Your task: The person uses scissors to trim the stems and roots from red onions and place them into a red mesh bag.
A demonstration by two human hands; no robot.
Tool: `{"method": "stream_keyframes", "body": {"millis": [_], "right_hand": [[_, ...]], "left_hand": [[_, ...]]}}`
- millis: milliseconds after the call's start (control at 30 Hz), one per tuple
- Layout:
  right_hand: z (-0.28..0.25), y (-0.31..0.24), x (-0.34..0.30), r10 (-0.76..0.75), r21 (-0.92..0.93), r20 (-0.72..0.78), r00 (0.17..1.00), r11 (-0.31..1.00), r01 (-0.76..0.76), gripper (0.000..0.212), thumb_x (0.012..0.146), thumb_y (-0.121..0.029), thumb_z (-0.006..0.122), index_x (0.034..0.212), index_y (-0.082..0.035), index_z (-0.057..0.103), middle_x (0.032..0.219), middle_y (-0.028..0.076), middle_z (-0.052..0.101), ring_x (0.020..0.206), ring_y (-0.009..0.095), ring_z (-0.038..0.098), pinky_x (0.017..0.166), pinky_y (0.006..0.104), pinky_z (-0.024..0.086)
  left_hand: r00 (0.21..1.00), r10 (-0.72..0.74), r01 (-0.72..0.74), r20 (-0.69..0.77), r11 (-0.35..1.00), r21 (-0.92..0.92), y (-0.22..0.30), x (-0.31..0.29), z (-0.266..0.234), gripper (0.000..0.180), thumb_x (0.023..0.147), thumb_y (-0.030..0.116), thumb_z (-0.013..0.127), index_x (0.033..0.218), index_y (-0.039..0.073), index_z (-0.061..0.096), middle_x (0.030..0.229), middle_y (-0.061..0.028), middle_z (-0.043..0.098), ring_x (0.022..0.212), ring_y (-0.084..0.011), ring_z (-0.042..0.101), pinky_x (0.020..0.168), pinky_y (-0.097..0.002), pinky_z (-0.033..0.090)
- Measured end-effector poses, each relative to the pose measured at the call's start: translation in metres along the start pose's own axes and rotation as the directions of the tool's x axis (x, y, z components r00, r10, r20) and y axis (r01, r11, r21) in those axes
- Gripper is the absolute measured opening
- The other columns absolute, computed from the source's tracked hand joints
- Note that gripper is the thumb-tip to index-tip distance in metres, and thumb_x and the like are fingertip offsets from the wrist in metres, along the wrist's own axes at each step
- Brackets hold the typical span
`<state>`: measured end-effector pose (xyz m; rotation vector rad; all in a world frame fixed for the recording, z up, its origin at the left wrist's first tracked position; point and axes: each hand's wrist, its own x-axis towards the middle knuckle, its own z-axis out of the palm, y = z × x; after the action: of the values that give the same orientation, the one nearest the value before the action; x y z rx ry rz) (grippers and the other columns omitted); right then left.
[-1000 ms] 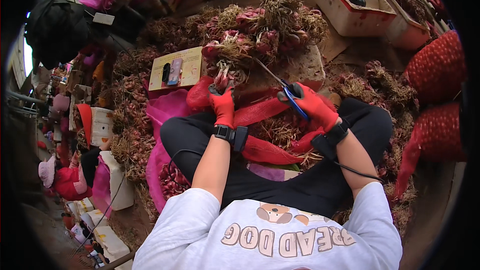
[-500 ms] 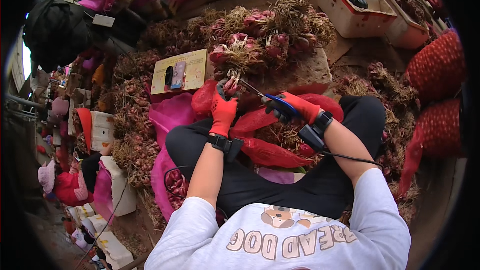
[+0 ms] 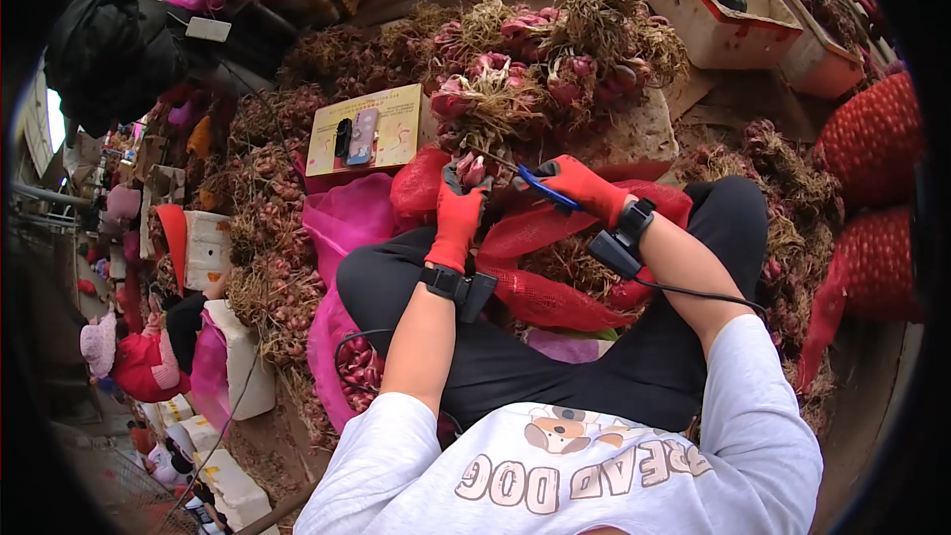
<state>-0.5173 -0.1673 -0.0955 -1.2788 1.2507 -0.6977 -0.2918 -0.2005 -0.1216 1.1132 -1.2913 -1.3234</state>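
The left hand, gloved in red with dark fingertips, is closed in a pinch on a small bulb; whether a second is tucked behind it I cannot tell. The right hand, gloved alike, is curled round the blue handle of the scissors. The thin blades point left to the top of the bulb; how wide they are parted is too small to tell.

The bulb is pink to purple-red with paler streaks. It sits in the left fingertips, above the red net and just on the near side of the pile, whose dry, straw-coloured roots and reddish bulbs are too many to count.

Counted: one pair of scissors, two gloved hands, two black wristbands, one pale block under the pile, one yellow box bearing two small objects, and two full red sacks at the far right.
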Motion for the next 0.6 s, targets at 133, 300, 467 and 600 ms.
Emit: {"method": "stream_keyframes", "body": {"millis": [133, 300, 467, 600], "right_hand": [[-0.002, -0.011, -0.006, 0.106, -0.008, 0.021, 0.994, 0.994, -0.105, 0.052, 0.070, -0.045, 0.073, 0.083, 0.004, 0.063, 0.068, 0.013, 0.061, 0.057, 0.020, 0.062, 0.056, 0.0335, 0.049], [0.001, 0.011, -0.007, -0.284, -0.520, -0.302, 0.910, 0.849, 0.093, 0.038, 0.079, -0.040, 0.069, 0.084, -0.002, 0.069, 0.063, 0.007, 0.060, 0.064, 0.016, 0.061, 0.063, 0.0369, 0.048], [-0.013, 0.004, -0.024, -0.076, -0.264, -0.151, 0.986, 0.964, 0.034, 0.059, 0.081, -0.057, 0.058, 0.099, -0.001, 0.062, 0.086, 0.016, 0.064, 0.083, 0.029, 0.062, 0.076, 0.0395, 0.047], [-0.018, -0.005, -0.057, 0.137, 0.057, 0.046, 0.989, 0.989, -0.140, 0.045, 0.086, -0.047, 0.057, 0.098, -0.004, 0.065, 0.072, 0.005, 0.059, 0.062, 0.014, 0.056, 0.054, 0.0290, 0.043]], "left_hand": [[0.985, -0.172, 0.171, -0.003, 0.982, -0.083, 0.016, -0.006, 0.002, 0.043, 0.083, 0.001, 0.062, 0.123, 0.005, 0.045, 0.114, -0.0067, 0.056, 0.101, -0.0159, 0.058, 0.081, -0.0270, 0.051], [0.962, -0.233, 0.272, 0.141, 0.847, -0.456, 0.035, -0.013, 0.006, 0.042, 0.085, 0.002, 0.063, 0.123, 0.003, 0.045, 0.112, -0.0096, 0.058, 0.094, -0.0172, 0.059, 0.079, -0.0258, 0.052], [0.984, -0.166, 0.175, 0.058, 0.890, -0.421, 0.020, -0.012, -0.011, 0.027, 0.090, 0.010, 0.060, 0.116, 0.008, 0.052, 0.105, -0.0063, 0.063, 0.087, -0.0155, 0.063, 0.072, -0.0282, 0.055], [0.969, -0.231, 0.146, -0.090, 0.826, -0.544, 0.037, -0.020, -0.007, 0.028, 0.089, 0.008, 0.061, 0.116, 0.012, 0.053, 0.104, -0.0047, 0.063, 0.090, -0.0143, 0.063, 0.071, -0.0276, 0.055]]}}
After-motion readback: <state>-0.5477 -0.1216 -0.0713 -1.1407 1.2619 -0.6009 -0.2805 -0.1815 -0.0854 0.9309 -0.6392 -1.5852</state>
